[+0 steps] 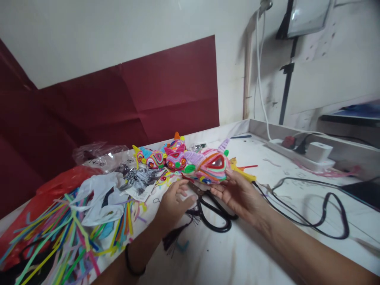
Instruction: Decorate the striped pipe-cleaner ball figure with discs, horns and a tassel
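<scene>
My right hand (239,194) is closed on the near right edge of a pink pipe-cleaner animal head (212,166), which has lilac horns, green bits and a red-rimmed shiny eye. My left hand (175,202) is just left of it, fingers partly spread and holding nothing I can see. Between and below the hands lie black-handled scissors (215,221), flat on the table. Behind, several smaller colourful pipe-cleaner heads (176,158) stand in a cluster. A black tassel (172,239) lies near my left wrist.
Loose pipe cleaners (68,233) heap at the left beside a white plastic bag (103,198) and a red bag (65,182). A yellow-handled tool (245,174) with a black cable lies right of the held head. A power strip (303,156) runs along the right edge.
</scene>
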Demonstrator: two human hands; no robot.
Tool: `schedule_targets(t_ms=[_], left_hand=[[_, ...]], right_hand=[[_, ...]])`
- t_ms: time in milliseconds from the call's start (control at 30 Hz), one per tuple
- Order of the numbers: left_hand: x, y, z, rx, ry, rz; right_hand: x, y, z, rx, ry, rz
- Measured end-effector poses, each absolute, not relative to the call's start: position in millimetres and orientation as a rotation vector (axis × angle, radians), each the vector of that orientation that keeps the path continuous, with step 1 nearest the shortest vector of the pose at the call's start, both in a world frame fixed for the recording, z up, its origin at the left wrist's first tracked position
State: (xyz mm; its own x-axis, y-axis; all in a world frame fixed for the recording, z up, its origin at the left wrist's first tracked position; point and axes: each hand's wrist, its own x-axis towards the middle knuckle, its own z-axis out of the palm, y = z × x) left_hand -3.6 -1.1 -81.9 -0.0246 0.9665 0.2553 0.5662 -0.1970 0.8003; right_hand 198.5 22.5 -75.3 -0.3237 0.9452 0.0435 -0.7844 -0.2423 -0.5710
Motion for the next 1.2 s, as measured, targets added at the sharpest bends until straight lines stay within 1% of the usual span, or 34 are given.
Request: schedule_targets(t_ms=[100, 233, 333, 433, 567, 800, 1033, 1133, 1200], left_hand=[[15.8, -4.4, -93.0, 1.614, 1.295, 1.344], [35.6, 0.4, -100.3, 1.450, 1.022, 1.439], [45.1, 4.0, -99.7, 1.376, 0.908, 1.570], [50.8, 4.6, -101.0, 1.319, 0.891, 1.732], [52.8, 3.2, -107.4, 1.201, 0.913, 1.821], [45.5, 0.9, -106.2, 1.114, 1.009, 1.731], [37.2, 0.6, -102.4, 1.109, 1.110, 1.771], [29.2, 2.1, -95.2, 1.115, 1.103, 1.800], [21.9, 3.9, -89.6, 1.133, 1.130, 1.807]], right_hand=[[191.3, 19.7, -81.8, -0.330, -0.623, 1.859], [182.8, 16.1, -91.1, -0.247, -0.697, 1.885], [179.1, 13.6, -94.5, -0.213, -0.743, 1.886], [176.8, 12.0, -96.3, -0.207, -0.777, 1.899], [174.5, 10.7, -99.8, -0.202, -0.787, 1.900], [171.4, 11.1, -104.0, -0.284, -0.777, 1.920], [174.9, 5.0, -97.0, -0.313, -0.871, 1.966], [175.6, 5.7, -96.6, -0.453, -0.860, 2.003], [174.7, 8.6, -99.4, -0.576, -0.909, 1.971]])
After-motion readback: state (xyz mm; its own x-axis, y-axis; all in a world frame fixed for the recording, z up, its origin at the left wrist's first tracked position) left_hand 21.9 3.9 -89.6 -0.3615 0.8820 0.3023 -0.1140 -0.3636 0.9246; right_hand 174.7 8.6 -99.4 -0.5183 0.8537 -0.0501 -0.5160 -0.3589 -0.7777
